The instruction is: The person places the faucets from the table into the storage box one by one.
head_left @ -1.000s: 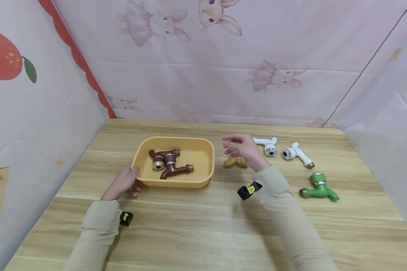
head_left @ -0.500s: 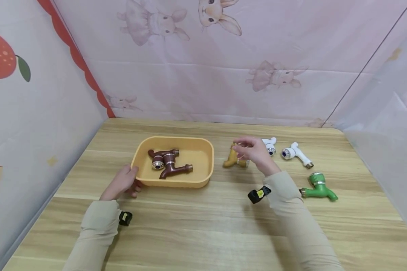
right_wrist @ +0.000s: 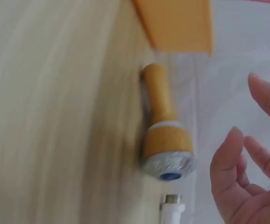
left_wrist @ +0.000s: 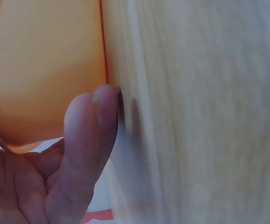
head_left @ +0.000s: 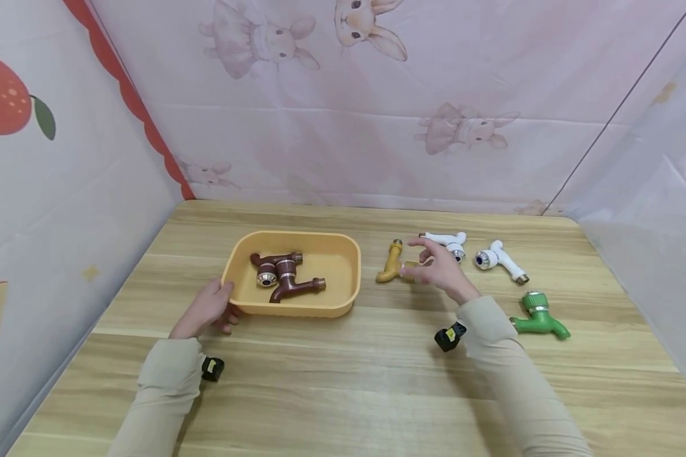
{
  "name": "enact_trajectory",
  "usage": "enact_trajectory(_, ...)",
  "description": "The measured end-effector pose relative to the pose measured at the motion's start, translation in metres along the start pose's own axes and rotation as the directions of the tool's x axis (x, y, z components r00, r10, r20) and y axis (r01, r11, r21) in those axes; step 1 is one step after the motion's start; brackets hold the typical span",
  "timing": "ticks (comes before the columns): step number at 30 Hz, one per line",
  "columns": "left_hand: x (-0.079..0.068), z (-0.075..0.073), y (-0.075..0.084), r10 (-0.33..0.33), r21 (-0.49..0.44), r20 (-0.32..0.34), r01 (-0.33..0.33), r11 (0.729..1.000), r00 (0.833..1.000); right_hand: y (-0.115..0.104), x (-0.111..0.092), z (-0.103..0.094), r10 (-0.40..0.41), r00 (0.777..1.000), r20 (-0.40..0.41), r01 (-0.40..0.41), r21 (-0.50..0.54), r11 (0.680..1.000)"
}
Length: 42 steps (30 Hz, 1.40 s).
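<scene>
Head: a mustard tap [head_left: 391, 263] is laid on the table [head_left: 343, 381] beside a yellow tray [head_left: 294, 310]. Left wrist: the tray is pinched by the left grip [left_wrist: 72, 168]. Right wrist: the tap could be rolled if brushed by the parted right grip [right_wrist: 256, 193].

The place looks like a small screened-off booth; whether it stands in a home, workshop or office cannot be told. A pale wood-grain desk [head_left: 331, 400] is enclosed by creased, fabric-like hangings: a pink sheet printed with rabbits [head_left: 354, 152] behind, a whitish fruit-printed sheet [head_left: 108, 197] on the left, where a scalloped red band [head_left: 130, 95] marks the corner, and another whitish sheet [head_left: 646, 235] on the right.
</scene>
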<state>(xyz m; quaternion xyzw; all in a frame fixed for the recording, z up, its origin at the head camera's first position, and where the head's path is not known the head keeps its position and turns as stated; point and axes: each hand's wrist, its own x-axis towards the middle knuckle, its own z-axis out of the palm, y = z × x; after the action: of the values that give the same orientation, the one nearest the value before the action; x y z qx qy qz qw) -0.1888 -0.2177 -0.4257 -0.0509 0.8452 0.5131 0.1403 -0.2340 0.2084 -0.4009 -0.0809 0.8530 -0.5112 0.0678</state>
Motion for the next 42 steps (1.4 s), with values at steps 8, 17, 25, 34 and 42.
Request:
enact_trajectory(8,0.001,0.000,0.001,-0.010,-0.004,0.000,0.010,1.000,1.000,0.011,0.002,-0.008,0.155,0.988,0.013,-0.153,-0.113,0.982)
enact_trajectory(17,0.001,-0.001,0.001,-0.007,0.002,0.005,0.006,1.000,1.000,0.021,0.009,-0.008,0.216,0.968,0.126,-0.220,0.013,0.975)
enact_trajectory(25,0.000,-0.002,-0.001,0.005,-0.004,0.001,-0.005,1.000,1.000,0.022,0.016,-0.001,0.215,0.961,0.177,-0.228,0.057,0.972)
enact_trajectory(34,0.002,0.000,-0.002,0.007,-0.010,-0.005,-0.007,1.000,1.000,0.029,0.017,0.001,0.171,0.975,0.143,-0.187,0.102,0.977)
enact_trajectory(42,0.003,0.000,-0.003,0.012,-0.006,-0.003,-0.012,1.000,1.000,0.029,0.014,0.001,0.163,0.981,0.108,-0.174,0.096,0.980)
